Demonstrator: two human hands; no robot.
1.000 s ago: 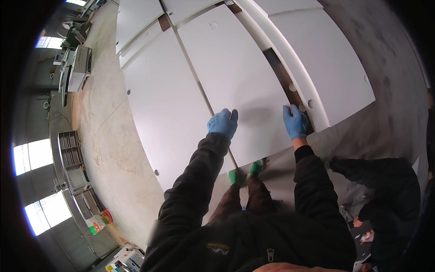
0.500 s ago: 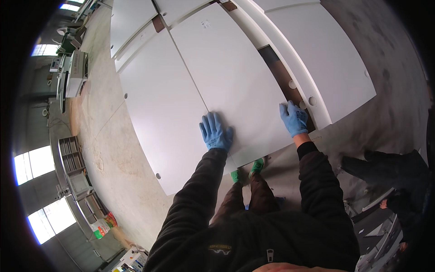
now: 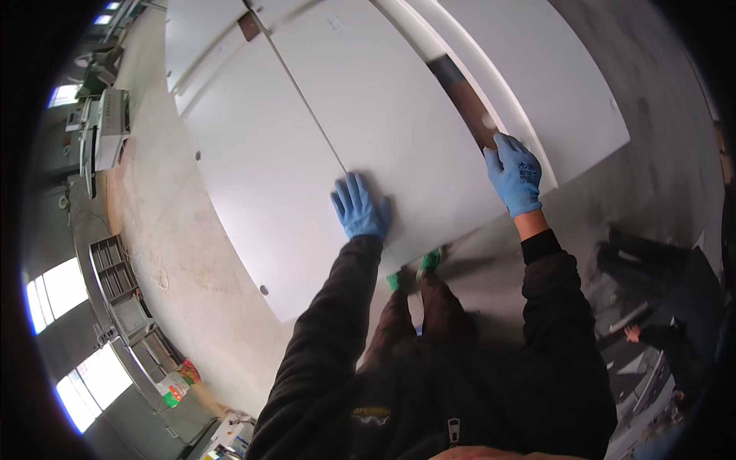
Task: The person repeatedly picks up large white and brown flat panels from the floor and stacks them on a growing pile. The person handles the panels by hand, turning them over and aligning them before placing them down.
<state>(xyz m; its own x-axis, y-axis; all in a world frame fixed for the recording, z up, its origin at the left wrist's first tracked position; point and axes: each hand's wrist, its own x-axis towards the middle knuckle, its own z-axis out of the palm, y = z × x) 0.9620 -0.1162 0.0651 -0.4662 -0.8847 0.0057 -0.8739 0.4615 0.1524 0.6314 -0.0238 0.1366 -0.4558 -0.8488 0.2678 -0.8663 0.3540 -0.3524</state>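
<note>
My left hand [image 3: 359,208], in a blue glove, lies flat with its fingers stretched out beside the seam between two large white panels. The left white panel [image 3: 253,176] has small round holes along its outer edge. Under my left palm is the near part of the right white panel [image 3: 383,130]. My right hand [image 3: 515,175], also gloved in blue, has its fingers bent down over the gap at that panel's right side, next to a raised white edge strip [image 3: 491,84]. Its fingertips are partly hidden, so what they grip cannot be made out.
Inside the gap shows a brown strip [image 3: 471,107] with a dark end. Another white panel [image 3: 552,77] lies to the right. A person's hand [image 3: 632,333] appears at the lower right. Shelving [image 3: 115,268] and machinery [image 3: 111,123] stand along the left.
My right hand has moved right and slightly forward, from the panel's edge over to the gap and the edge strip. The left hand stays flat on the panel. The whole view has shifted slightly.
</note>
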